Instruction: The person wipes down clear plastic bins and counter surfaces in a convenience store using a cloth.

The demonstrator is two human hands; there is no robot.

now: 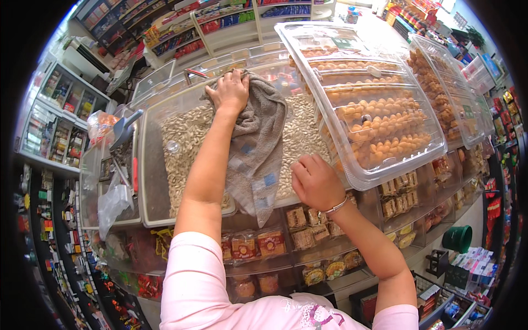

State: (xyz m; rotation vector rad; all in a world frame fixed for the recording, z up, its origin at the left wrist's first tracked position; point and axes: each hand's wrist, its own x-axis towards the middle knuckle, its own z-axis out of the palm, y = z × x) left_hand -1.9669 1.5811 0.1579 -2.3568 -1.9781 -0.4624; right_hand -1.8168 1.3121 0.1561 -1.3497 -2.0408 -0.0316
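My left hand [231, 91] grips a bunched grey towel [264, 123] with blue and white checks. It presses the towel against the top of a clear plastic bin lid [153, 159]. The towel's lower end hangs down over the bin's front edge. White, flat seeds [303, 123], which look like pumpkin seeds, lie in the bin to the towel's right. Grey-brown striped seeds, seemingly sunflower seeds [185, 128], show through the lid on its left. My right hand [317, 181], loosely curled, is by the front edge of the white-seed bin; I see nothing in it.
At right, clear lidded bins [387, 144] hold round golden snacks. A blue scoop [126, 128] and a plastic bag [113, 206] lie at left. Packaged biscuits [251, 245] fill compartments below the bins. A green bucket [457, 239] stands lower right. Stocked shelves surround the counter.
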